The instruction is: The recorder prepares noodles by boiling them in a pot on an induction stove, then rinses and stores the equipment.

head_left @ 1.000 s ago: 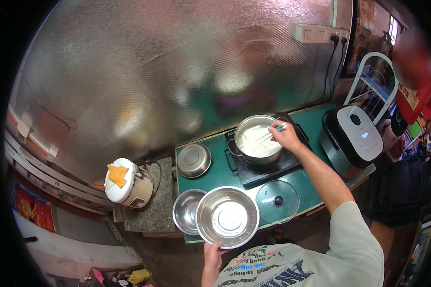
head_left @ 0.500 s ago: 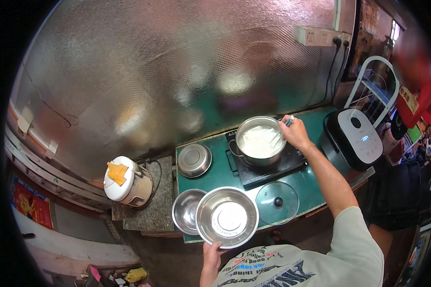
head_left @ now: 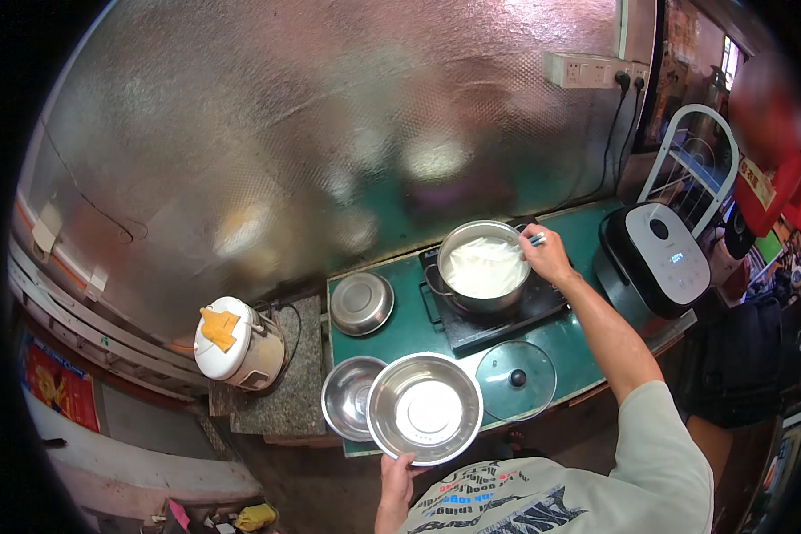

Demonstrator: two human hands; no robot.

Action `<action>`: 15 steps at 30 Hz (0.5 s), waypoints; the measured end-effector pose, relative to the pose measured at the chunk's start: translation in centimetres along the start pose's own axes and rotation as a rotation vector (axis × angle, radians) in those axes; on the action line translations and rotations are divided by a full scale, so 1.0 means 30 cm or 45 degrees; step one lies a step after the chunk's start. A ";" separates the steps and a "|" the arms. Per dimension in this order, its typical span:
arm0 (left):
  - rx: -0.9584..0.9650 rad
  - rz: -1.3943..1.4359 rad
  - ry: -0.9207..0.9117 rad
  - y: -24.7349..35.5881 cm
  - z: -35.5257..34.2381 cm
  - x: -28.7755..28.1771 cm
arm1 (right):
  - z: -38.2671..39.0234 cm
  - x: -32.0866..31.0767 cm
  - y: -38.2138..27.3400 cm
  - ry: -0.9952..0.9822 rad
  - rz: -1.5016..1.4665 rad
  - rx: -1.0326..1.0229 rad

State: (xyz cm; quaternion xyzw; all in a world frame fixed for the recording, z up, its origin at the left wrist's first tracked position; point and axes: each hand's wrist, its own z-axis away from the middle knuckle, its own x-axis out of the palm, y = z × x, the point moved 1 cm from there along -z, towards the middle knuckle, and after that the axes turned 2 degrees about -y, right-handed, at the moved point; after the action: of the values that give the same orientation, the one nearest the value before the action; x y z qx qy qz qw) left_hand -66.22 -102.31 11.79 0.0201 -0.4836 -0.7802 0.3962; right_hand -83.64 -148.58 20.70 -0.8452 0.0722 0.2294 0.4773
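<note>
In my right hand (head_left: pixel 546 253), fingers closed, is a utensil with a teal handle (head_left: pixel 538 238). Its lower end goes into a steel pot (head_left: pixel 442 283), and I cannot make out its kind. Whitish strips in cloudy liquid (head_left: pixel 482 267) fill much of the pot, which stands on a black cooktop (head_left: pixel 476 335). My left hand (head_left: pixel 399 473) grips the near rim of a wide steel bowl (head_left: pixel 390 436), thumb on the edge. The bowl's shiny inside faces up, and it overlaps a second steel bowl (head_left: pixel 340 399) on the green table.
A glass lid (head_left: pixel 539 392) lies at the table's front edge. Behind the bowls sits an overturned steel bowl (head_left: pixel 361 303). A white cooker (head_left: pixel 260 360) with an orange cloth stands left, a black-and-silver appliance (head_left: pixel 676 258) right. A person in red (head_left: pixel 779 191) is at far right.
The utensil has dipped or tilted in the pot, and less of its lower part shows. My right hand has shifted slightly; the bowl in my left hand stays nearly in place.
</note>
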 end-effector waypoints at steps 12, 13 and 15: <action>0.046 -0.030 -0.002 -0.005 -0.004 0.010 | -0.008 0.062 0.005 -0.102 0.149 0.152; 0.044 -0.029 0.002 -0.005 -0.001 0.011 | -0.006 0.064 -0.004 -0.058 0.098 0.080; 0.023 -0.009 0.005 0.002 0.005 0.018 | -0.001 0.070 -0.010 -0.014 0.047 0.007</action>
State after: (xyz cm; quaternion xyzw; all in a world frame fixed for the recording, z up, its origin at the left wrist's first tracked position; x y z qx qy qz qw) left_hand -66.62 -102.58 12.11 0.0269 -0.4897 -0.7771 0.3943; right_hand -81.67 -148.24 20.00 -0.8411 0.0858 0.2424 0.4759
